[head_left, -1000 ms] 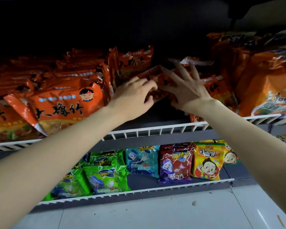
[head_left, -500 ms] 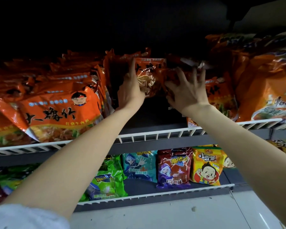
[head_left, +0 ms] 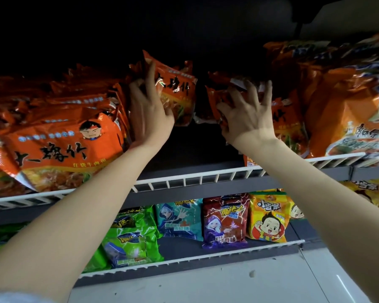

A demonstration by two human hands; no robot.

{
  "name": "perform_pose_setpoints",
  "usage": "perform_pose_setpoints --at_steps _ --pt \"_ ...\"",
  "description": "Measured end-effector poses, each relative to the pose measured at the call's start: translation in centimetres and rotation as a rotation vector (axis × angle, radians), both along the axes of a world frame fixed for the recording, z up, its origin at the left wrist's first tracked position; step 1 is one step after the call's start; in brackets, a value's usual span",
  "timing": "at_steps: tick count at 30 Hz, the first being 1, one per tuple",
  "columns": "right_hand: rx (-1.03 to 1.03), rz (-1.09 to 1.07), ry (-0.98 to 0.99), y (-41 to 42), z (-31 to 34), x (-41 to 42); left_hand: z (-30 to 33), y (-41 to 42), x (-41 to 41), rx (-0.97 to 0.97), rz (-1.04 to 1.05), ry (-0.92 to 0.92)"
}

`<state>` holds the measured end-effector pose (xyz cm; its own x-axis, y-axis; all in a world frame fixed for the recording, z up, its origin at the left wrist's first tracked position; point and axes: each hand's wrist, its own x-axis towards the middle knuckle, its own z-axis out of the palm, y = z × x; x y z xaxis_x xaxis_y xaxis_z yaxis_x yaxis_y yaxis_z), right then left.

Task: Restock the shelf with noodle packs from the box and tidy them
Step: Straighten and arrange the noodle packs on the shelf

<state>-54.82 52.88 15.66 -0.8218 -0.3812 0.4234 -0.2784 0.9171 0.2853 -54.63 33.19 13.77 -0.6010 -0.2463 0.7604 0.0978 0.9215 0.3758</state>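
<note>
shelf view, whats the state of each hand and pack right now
left hand: grips an upright orange pack
upright orange pack: lifted, tilted, above the shelf gap
right hand: fingers spread, curled on leaning orange packs
leaning orange packs: stand behind the rail
left stack of orange packs: lying flat, piled
white wire rail: bare in the middle

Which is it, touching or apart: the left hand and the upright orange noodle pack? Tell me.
Touching. The head view shows the left hand fingers curled round the upright orange noodle pack.
</note>
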Motion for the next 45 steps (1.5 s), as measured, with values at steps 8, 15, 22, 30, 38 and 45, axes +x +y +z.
perform_pose_setpoints --at_steps 8,15,22,30,38,45 --pt "0.01 0.026 -0.026 -0.3 -0.4 -0.4 -1.9 -1.5 -5.6 -0.018 0.071 -0.237" --pt "-0.147 0.123 -0.036 -0.1 -0.8 -0.4 -2.7 -1.9 -6.3 -0.463 0.38 -0.137" --pt "-0.154 0.117 -0.046 -0.7 -1.3 -0.7 -2.2 -1.2 -5.7 -0.716 0.269 -0.437" --pt "-0.24 0.194 -0.013 -0.6 -1.5 -0.5 -2.2 -0.7 -5.8 -0.543 0.164 -0.515" --pt "-0.542 0.124 0.024 2.8 -2.3 2.8 2.2 3.1 -1.4 0.125 -0.168 -0.421" --pt "-0.478 0.004 -0.09 3.6 -2.9 3.4 0.3 8.1 -2.3 0.456 -0.366 -0.547"
